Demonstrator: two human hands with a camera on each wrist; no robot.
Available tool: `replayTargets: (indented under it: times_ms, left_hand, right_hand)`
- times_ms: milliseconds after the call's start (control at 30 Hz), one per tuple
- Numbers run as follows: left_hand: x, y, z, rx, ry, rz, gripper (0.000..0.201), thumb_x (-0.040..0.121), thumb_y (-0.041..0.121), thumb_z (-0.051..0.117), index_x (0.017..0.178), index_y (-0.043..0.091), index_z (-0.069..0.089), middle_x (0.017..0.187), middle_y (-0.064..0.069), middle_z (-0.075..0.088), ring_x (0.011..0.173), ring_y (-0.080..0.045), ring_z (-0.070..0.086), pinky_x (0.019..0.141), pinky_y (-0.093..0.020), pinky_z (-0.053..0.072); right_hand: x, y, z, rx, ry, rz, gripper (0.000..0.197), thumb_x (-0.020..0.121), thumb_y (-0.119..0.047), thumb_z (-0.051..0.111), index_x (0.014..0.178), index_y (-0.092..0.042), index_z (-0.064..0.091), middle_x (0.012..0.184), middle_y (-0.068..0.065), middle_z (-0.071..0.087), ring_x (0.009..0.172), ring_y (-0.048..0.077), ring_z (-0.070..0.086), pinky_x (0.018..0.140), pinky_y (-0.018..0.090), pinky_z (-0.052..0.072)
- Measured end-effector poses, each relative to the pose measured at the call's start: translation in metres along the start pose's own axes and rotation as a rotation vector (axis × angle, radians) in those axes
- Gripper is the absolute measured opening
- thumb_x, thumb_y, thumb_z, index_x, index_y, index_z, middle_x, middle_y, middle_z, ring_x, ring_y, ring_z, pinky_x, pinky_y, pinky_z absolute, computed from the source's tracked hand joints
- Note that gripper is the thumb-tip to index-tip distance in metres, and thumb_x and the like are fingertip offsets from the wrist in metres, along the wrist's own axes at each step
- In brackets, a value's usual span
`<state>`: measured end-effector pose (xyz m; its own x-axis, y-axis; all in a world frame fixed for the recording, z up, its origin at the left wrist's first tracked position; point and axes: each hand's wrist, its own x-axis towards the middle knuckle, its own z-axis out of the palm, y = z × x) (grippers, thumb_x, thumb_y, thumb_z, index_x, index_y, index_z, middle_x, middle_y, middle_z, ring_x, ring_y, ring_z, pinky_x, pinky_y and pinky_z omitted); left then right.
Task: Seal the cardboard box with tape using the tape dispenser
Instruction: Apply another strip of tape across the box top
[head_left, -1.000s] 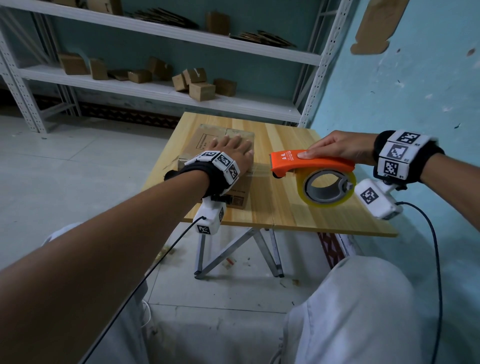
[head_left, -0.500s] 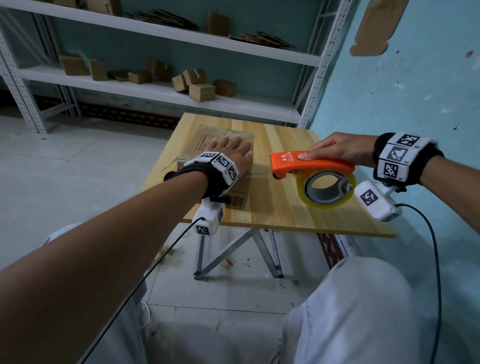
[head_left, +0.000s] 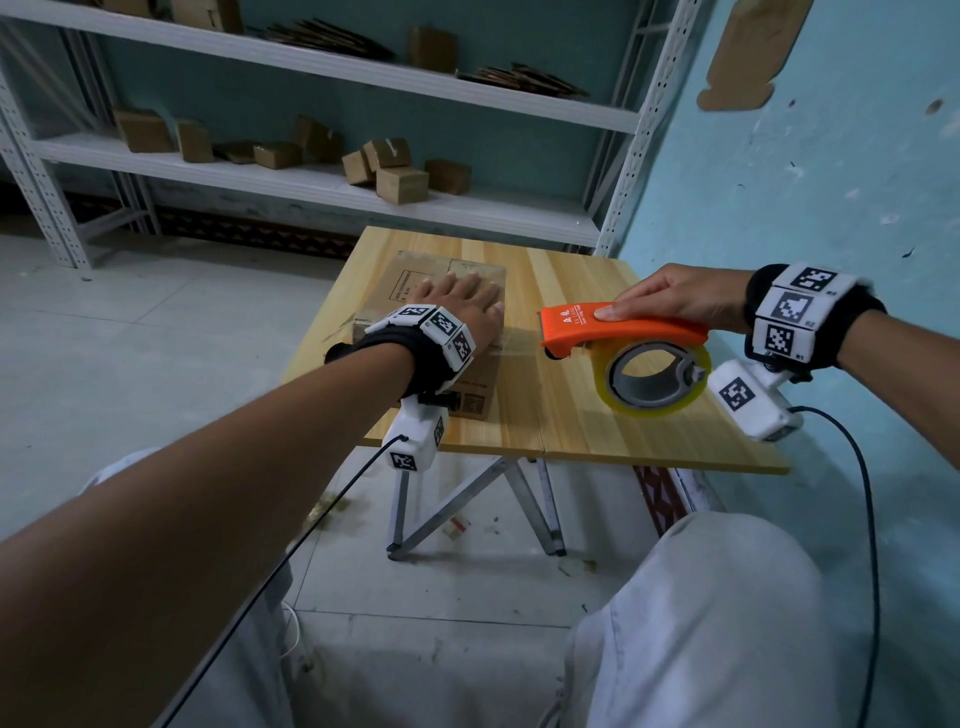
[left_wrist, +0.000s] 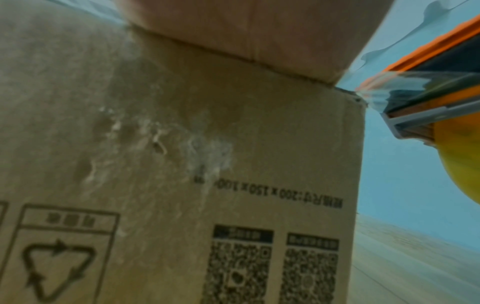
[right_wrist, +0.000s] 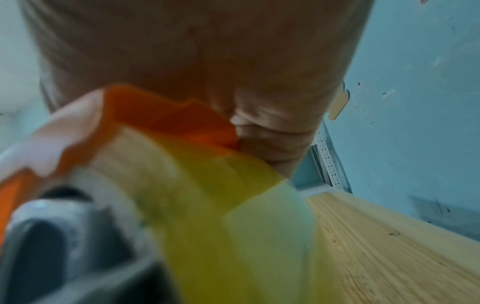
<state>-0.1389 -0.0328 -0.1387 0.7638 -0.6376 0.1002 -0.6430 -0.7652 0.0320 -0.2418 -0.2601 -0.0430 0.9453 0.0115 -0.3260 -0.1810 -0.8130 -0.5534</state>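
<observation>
A brown cardboard box (head_left: 410, 291) (left_wrist: 182, 185) sits on the left half of the wooden table (head_left: 571, 415). My left hand (head_left: 467, 306) lies flat on the box top with its fingers straight. My right hand (head_left: 670, 299) grips the orange tape dispenser (head_left: 618, 327) (right_wrist: 161, 117) from above, just right of the box and above the table. A yellowish tape roll (head_left: 657, 376) hangs in the dispenser. A clear strip of tape (left_wrist: 374, 90) stretches from the box's top right edge to the dispenser's mouth.
The table stands against a blue wall (head_left: 831, 182) on its right. A white metal shelf rack (head_left: 311, 182) with several small cardboard boxes stands behind it. My knees in light trousers (head_left: 701, 623) sit below the table's front edge.
Almost nothing has moved. The right hand and dispenser hold the same spot beside the box, and the left hand stays flat on the box top.
</observation>
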Motion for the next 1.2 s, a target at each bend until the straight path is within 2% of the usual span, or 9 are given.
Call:
replayTargets:
  times_ms: [200,333,500,633,800,900,967,1100,1200]
  left_hand:
    - [-0.001,0.000,0.001,0.000,0.015,0.017,0.046,0.095,0.025,0.037,0.140,0.020,0.032,0.156,-0.004,0.017,0.144,-0.031,0.011,0.115,-0.055,0.013]
    - [-0.003,0.002,-0.001,-0.009,0.032,0.019,0.043,0.095,0.024,0.036,0.137,0.019,0.035,0.152,-0.004,0.023,0.142,-0.029,0.017,0.115,-0.053,0.015]
    - [-0.002,0.004,-0.002,-0.013,0.017,-0.006,0.043,0.096,0.026,0.033,0.139,0.020,0.034,0.154,-0.003,0.021,0.143,-0.028,0.015,0.115,-0.052,0.014]
    - [-0.004,0.004,-0.002,-0.024,0.024,-0.018,0.042,0.097,0.028,0.032,0.138,0.021,0.034,0.153,-0.002,0.022,0.142,-0.027,0.016,0.114,-0.051,0.014]
    - [-0.006,0.007,-0.004,-0.031,0.018,-0.053,0.045,0.100,0.031,0.025,0.143,0.021,0.028,0.158,-0.003,0.013,0.145,-0.028,0.009,0.117,-0.051,0.010]
    - [-0.005,0.009,-0.006,-0.071,0.015,-0.098,0.047,0.101,0.035,0.017,0.146,0.023,0.023,0.159,-0.003,0.008,0.146,-0.027,0.006,0.118,-0.050,0.007]
    - [-0.006,0.011,-0.007,-0.078,0.004,-0.100,0.047,0.101,0.035,0.016,0.147,0.024,0.022,0.159,-0.003,0.008,0.146,-0.027,0.005,0.118,-0.049,0.007]
    - [-0.005,0.010,-0.005,-0.081,0.014,-0.106,0.047,0.101,0.035,0.017,0.146,0.024,0.023,0.159,-0.003,0.009,0.147,-0.027,0.005,0.118,-0.050,0.008]
    - [-0.005,0.010,-0.004,-0.095,0.022,-0.113,0.047,0.101,0.035,0.016,0.147,0.025,0.022,0.160,-0.002,0.008,0.147,-0.026,0.005,0.118,-0.050,0.008]
  right_hand:
    - [-0.001,0.001,0.001,-0.002,0.006,0.001,0.046,0.077,-0.052,0.059,0.105,-0.018,0.073,0.088,0.003,0.076,0.071,0.014,0.069,0.068,0.025,0.056]
    - [-0.003,0.000,0.000,0.009,0.011,-0.002,0.044,0.079,-0.050,0.059,0.106,-0.017,0.072,0.087,0.003,0.075,0.070,0.014,0.068,0.063,0.022,0.053]
    - [-0.002,0.002,0.000,0.008,-0.005,-0.003,0.048,0.078,-0.050,0.059,0.107,-0.015,0.072,0.085,0.002,0.075,0.068,0.013,0.069,0.063,0.022,0.055]
    - [-0.001,0.003,-0.001,0.008,-0.006,-0.008,0.047,0.078,-0.049,0.059,0.107,-0.015,0.072,0.079,-0.001,0.075,0.064,0.010,0.069,0.059,0.018,0.054]
    - [0.010,0.000,0.003,-0.087,-0.032,0.024,0.054,0.075,-0.057,0.062,0.107,-0.015,0.074,0.091,0.010,0.075,0.071,0.017,0.068,0.068,0.025,0.055]
    - [0.021,-0.009,0.010,-0.203,-0.050,0.014,0.053,0.077,-0.060,0.061,0.101,-0.015,0.076,0.075,0.000,0.074,0.059,0.009,0.065,0.061,0.021,0.052]
    - [0.027,-0.014,0.012,-0.232,-0.064,0.013,0.055,0.075,-0.063,0.061,0.096,-0.015,0.076,0.069,-0.004,0.071,0.055,0.007,0.063,0.061,0.021,0.050]
    - [0.036,-0.019,0.009,-0.265,-0.090,0.026,0.064,0.068,-0.068,0.061,0.094,-0.012,0.077,0.068,-0.002,0.069,0.053,0.008,0.060,0.061,0.023,0.047]
    - [0.042,-0.019,0.005,-0.262,-0.096,0.043,0.082,0.054,-0.080,0.068,0.095,-0.010,0.078,0.069,0.000,0.068,0.054,0.010,0.057,0.058,0.023,0.046]
